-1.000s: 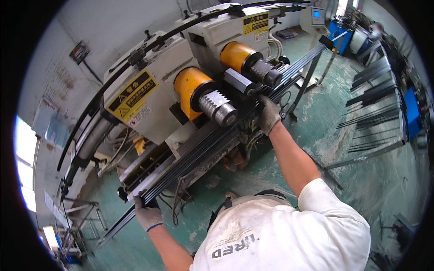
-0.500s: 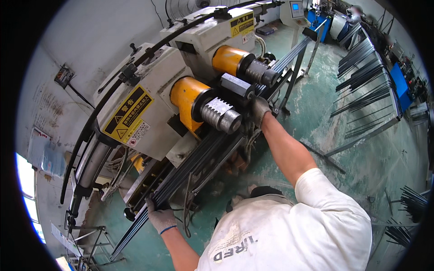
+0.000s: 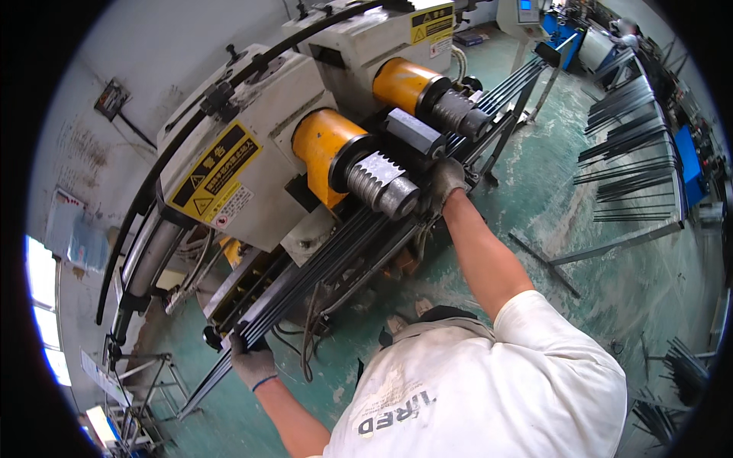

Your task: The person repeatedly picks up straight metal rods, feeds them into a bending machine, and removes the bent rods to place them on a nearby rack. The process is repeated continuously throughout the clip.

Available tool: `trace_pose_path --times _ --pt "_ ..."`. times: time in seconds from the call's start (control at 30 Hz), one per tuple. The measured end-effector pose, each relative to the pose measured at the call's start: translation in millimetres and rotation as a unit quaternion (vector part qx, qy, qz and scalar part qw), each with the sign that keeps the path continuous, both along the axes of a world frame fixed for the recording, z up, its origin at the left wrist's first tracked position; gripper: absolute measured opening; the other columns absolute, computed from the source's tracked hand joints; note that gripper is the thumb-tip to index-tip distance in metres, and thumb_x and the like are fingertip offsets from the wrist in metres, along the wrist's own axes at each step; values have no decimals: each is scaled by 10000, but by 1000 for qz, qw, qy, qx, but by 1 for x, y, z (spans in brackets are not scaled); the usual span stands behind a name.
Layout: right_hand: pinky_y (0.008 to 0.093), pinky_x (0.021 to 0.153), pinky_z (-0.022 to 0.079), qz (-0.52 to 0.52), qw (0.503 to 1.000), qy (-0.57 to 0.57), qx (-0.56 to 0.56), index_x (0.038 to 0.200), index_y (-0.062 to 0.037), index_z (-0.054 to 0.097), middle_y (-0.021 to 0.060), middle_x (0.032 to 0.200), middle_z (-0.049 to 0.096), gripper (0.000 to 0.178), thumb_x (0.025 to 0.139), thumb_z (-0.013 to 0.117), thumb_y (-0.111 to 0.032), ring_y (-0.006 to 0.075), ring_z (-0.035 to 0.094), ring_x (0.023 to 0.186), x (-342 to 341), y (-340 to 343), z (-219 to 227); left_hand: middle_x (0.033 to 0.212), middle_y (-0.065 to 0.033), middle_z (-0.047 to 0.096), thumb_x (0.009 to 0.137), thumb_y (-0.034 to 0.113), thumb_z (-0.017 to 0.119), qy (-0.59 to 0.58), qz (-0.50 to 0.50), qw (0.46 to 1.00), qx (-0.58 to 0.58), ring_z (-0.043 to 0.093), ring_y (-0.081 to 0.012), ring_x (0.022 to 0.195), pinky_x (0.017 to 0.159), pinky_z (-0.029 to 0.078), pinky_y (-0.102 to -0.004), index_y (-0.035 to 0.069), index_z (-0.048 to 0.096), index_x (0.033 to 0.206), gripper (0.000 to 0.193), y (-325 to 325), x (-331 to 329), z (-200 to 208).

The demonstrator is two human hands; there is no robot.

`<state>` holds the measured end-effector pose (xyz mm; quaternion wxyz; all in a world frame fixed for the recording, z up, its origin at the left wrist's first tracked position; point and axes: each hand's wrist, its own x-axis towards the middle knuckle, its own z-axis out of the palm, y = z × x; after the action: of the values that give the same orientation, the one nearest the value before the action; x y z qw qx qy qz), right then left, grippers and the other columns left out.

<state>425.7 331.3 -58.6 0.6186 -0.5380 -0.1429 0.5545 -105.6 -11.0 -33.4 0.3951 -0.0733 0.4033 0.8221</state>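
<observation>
A bundle of long dark metal bars (image 3: 336,250) runs slantwise from the lower left, beneath two ridged steel shafts, to the upper right. My left hand (image 3: 253,362), in a grey knit glove with a blue cuff, is closed round the bundle near its lower-left end. Farther along, my gloved right hand (image 3: 446,183) is closed at the bars between the two shafts, just below a grey hexagonal block (image 3: 415,133). Its fingertips are partly hidden. The nearer ridged shaft (image 3: 380,183) projects from an orange cylinder (image 3: 324,145), the other shaft (image 3: 460,113) from a second one.
A large pale machine (image 3: 248,137) with yellow warning labels stands ahead. A control panel (image 3: 524,11) is at the top. On the right, a rack (image 3: 678,187) carries several dark bars. Cables (image 3: 309,336) hang under the bundle, and a person (image 3: 626,34) is far back.
The view has shifted, so the machine appears higher and farther right. My left hand sits slightly farther down-left along the bars; my right hand stays near the hexagonal block.
</observation>
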Motion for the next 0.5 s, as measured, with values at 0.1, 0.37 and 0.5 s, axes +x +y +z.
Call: trace_pose_path --times 0.1,0.37,0.5 --pt "448 730 559 -4 998 52 47 1086 -57 717 109 930 703 381 1099 648 -431 271 672 778 4 -20 14 1311 -168 785 1172 271 598 28 10 1000 10 723 -311 1277 1188 544 -460 -36 758 1308 372 23 33 5" --pt "405 939 588 14 995 70 66 1294 -50 723 82 1117 794 463 1133 670 -481 238 754 1010 12 -33 21 1271 -127 800 1112 276 714 -55 -74 995 43 738 -328 1229 1161 575 -533 19 761 1289 316 49 122 14" --pt "351 841 598 14 995 38 86 1257 -63 750 64 1061 805 344 1116 682 -368 192 750 902 17 -57 34 1322 -156 796 1136 309 661 -31 3 997 65 730 -337 1275 1195 550 -499 4 752 1352 385 17 74 -10"
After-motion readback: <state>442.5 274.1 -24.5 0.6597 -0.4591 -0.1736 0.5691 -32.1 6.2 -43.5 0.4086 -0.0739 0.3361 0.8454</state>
